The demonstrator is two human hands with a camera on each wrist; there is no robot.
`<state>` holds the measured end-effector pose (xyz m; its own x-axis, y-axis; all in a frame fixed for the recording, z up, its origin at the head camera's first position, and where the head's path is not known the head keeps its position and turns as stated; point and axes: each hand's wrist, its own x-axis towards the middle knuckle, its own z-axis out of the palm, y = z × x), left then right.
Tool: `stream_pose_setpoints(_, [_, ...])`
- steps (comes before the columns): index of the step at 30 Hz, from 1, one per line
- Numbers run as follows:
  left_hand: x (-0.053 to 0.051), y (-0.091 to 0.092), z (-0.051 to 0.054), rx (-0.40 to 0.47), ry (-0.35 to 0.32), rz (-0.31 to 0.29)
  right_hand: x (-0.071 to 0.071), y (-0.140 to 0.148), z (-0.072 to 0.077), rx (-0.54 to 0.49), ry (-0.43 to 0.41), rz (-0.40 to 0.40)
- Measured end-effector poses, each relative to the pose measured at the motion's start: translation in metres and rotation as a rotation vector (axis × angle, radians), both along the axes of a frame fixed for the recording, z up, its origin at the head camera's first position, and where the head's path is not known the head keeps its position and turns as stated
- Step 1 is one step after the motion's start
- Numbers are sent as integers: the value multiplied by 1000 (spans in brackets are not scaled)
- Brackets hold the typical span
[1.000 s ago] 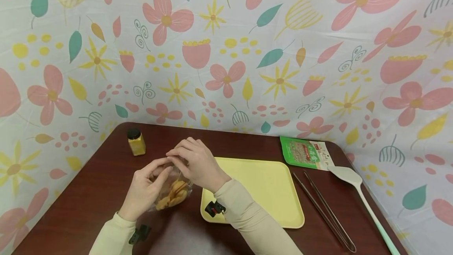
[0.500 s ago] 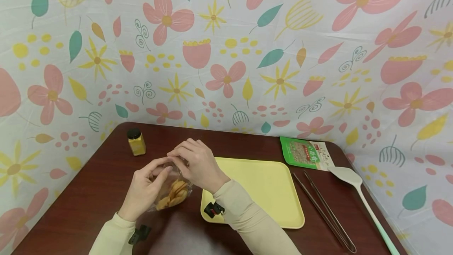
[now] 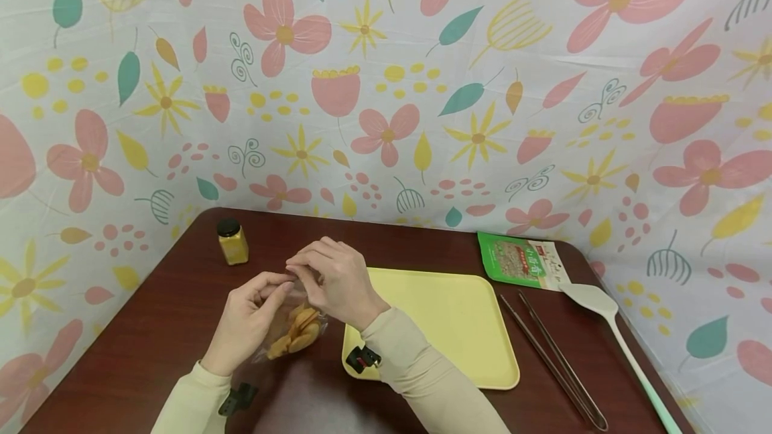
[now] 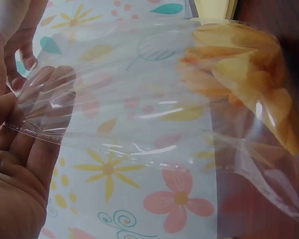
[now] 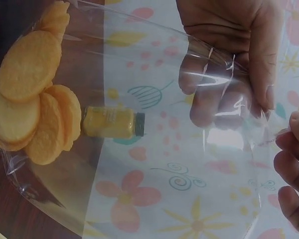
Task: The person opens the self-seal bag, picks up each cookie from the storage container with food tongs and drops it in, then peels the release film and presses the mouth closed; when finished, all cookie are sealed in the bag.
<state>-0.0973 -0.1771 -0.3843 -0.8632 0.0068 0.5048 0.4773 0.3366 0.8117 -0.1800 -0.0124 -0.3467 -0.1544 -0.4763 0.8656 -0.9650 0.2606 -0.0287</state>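
A clear plastic bag (image 4: 139, 134) hangs from both hands, its mouth gathered at the top. Several round golden crackers (image 3: 295, 333) lie in the lower part of it, and the right wrist view shows these crackers (image 5: 30, 64) overlapping. My left hand (image 3: 244, 320) pinches one side of the bag's upper edge between thumb and fingers. From the other side my right hand (image 3: 340, 283) pinches the same edge, its fingertips close beside the left ones. In the right wrist view the left hand's fingers (image 5: 207, 112) show through the film.
On the dark red table (image 3: 175, 293), a yellow tray (image 3: 446, 320) lies right of the bag. A black-lidded jar of yellow contents (image 3: 233, 243) stands behind the left hand. Metal tongs (image 3: 551, 360), a white spatula (image 3: 603, 307) and a green food packet (image 3: 519, 260) lie on the right.
Both hands stay at the bag's top edge. The right hand has shifted very slightly to the right; the bag and crackers hang almost as before.
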Motion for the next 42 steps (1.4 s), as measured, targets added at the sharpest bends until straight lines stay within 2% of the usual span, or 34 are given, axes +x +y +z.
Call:
stream_pose_setpoints(6, [0,0,0,-9,-8,-4,0,0,-2,-1,-27,20])
stream_pose_setpoints(9, [2,2,3,-35,-17,54,1,0,-2,30,-39,30])
stream_pose_setpoints(13, [7,9,14,-48,-5,141,1,-1,-3,69,-41,28])
stream_pose_setpoints(17, [9,12,19,-37,-8,166,1,-1,-4,70,-30,26])
stream_pose_setpoints(24, [1,3,4,-15,-25,148,3,-3,-4,43,-9,15])
stream_pose_setpoints(34, [-1,2,4,-2,-30,147,3,-6,-8,-7,-2,15])
stream_pose_setpoints(42, [-1,4,7,3,-11,153,4,-8,-9,-30,68,-30])
